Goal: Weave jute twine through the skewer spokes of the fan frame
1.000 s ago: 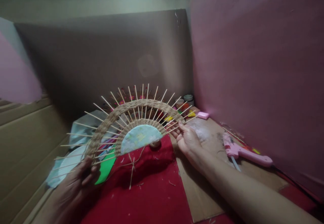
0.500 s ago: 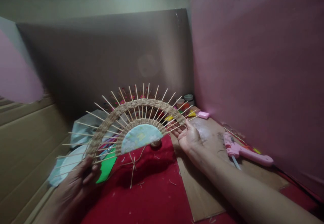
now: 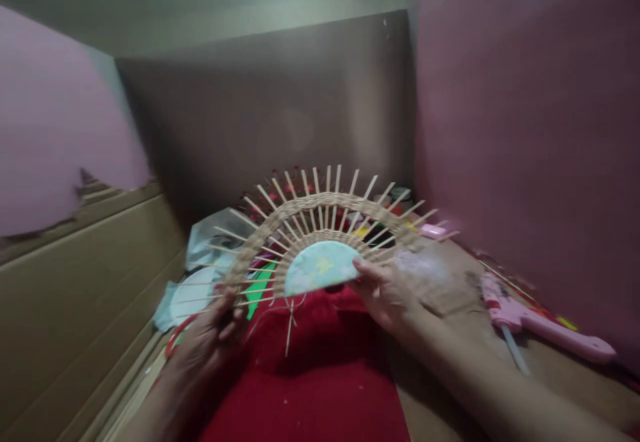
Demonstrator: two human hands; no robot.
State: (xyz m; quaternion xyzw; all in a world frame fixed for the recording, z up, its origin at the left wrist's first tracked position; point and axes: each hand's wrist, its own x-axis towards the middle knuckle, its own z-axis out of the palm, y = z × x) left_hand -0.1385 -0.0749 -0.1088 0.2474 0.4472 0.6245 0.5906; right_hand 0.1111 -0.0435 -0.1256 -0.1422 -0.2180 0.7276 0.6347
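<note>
The fan (image 3: 320, 235) is held up in both hands over the red surface (image 3: 305, 395), rounded side away from the wearer. Change noted against the earlier frames: the right hand (image 3: 387, 295) has left the right end of the outer band (image 3: 330, 200) and now grips the right corner of the cloth half-disc (image 3: 320, 269). The left hand (image 3: 210, 325) remains at the outer band's left end. The view has swung left, and a red curved item (image 3: 177, 337), not identifiable, now shows beside the left hand.

Construction: two woven, rope-textured arcs, straw-coloured, crossed by thin pale sticks that radiate past the outer one. The half-disc is smooth, pale blue, with a yellowish pattern. A thin twine strand (image 3: 290, 325) shows below the fan's straight edge.

Fingers: the left set is clamped on the band's end. On the right, the thumb presses the half-disc's face; the other fingers are largely hidden behind it, the grip closed.

Left of the fan: a white disc (image 3: 193, 295). Behind its left half: a green sheet (image 3: 261, 289). Right of it: a pink plastic glue gun (image 3: 520, 319) on a brown board (image 3: 470, 315).
</note>
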